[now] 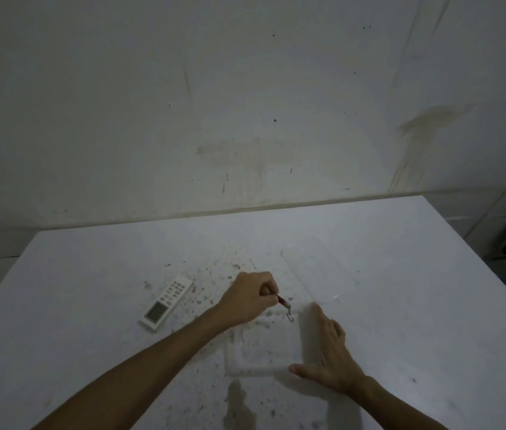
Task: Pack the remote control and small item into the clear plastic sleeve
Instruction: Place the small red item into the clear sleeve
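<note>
A white remote control with a small screen and several buttons lies flat on the table, left of my hands. My left hand pinches a small dark item with a metal ring dangling from its end, held just over the far edge of a clear plastic sleeve. The sleeve lies flat on the table and is hard to make out. My right hand rests open on the sleeve's right side, fingers spread and flat.
The white table is speckled with dark marks and has a stain near the front. A second faint clear sheet lies farther right. A stained wall stands behind the table's far edge.
</note>
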